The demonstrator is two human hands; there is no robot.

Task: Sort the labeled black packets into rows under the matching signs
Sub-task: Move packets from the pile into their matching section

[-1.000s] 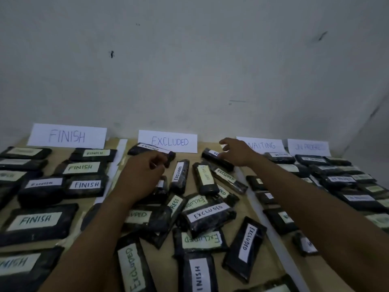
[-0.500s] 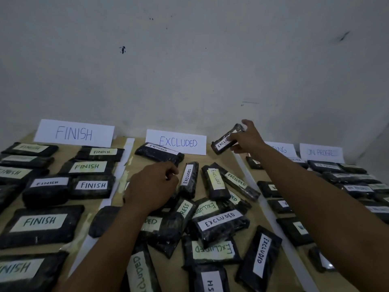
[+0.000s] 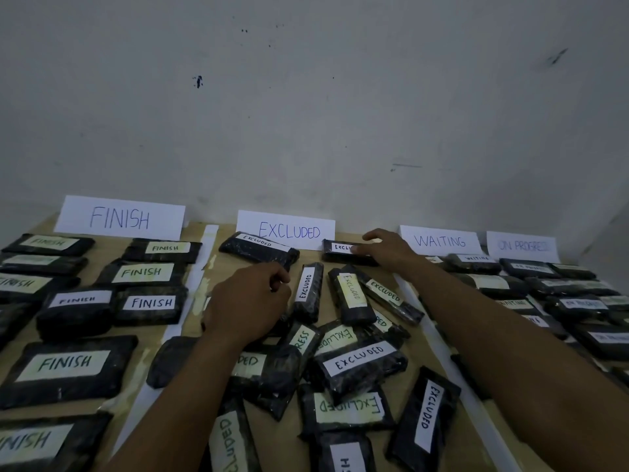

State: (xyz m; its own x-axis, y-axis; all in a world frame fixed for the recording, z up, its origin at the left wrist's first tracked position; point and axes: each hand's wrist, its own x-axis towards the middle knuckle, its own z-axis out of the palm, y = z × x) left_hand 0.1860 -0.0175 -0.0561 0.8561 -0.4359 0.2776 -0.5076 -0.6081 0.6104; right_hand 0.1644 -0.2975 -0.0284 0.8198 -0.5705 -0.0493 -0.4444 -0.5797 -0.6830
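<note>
**Packet (image 3: 335, 256).** Black wrap with a white label reading "EXCL"; the rest of the label is covered. It lies flat in the far row, long side left to right, just below the right end of the EXCLUDED sign (image 3: 286, 229). The right hand (image 3: 384, 248) grips its right end, with the thumb on the label and the fingers over the far edge.

**Left hand (image 3: 252, 301).** The fingers are curled and the knuckles are up, over the middle of the table. Whether it pinches anything cannot be told.

**Surroundings.**
- FINISH packets (image 3: 68, 366) lie in rows at the left, under the FINISH sign (image 3: 119, 218).
- A heap (image 3: 360, 361) of EXCLUDED packets overlaps at near centre, with labels at all angles.
- A second packet (image 3: 258, 248), labelled EXCLUDED, lies in the far row to the left of the gripped one and apart from it.
- Small packets (image 3: 476, 264) lie at the right under the WAITING sign (image 3: 440, 240) and the ON PROGRESS sign (image 3: 522, 246). Many of their labels are blurred.

**Surface and room.** White strips (image 3: 204, 260) divide the wooden table (image 3: 423, 352) into sections. A pale wall (image 3: 306, 97) with dark marks stands behind the signs.
</note>
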